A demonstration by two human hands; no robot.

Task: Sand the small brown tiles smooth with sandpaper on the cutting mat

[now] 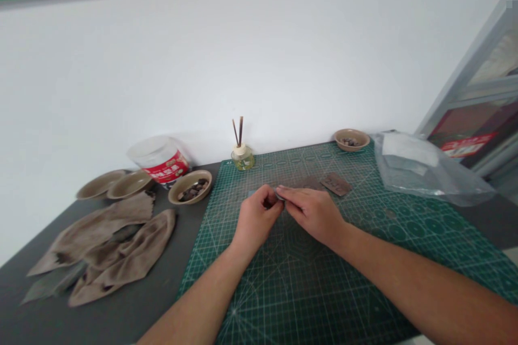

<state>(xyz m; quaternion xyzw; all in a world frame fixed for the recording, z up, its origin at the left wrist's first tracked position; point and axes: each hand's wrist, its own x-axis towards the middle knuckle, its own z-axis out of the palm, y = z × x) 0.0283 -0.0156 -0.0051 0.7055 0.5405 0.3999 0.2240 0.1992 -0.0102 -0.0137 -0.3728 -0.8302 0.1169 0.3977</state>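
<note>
My left hand (259,215) and my right hand (311,210) meet over the middle of the green cutting mat (307,280). Both are closed in a pinch on a small thin grey piece (279,194) held between their fingertips; I cannot make out what it is. A flat brown piece (335,184) lies on the mat just beyond my right hand.
Left of the mat lie brown cloth scraps (105,248), two empty tan bowls (117,184), a bowl of dark bits (190,187) and a white tub (159,159). A reed diffuser (242,155), another small bowl (351,139) and a clear plastic bag (421,170) stand at the back and right.
</note>
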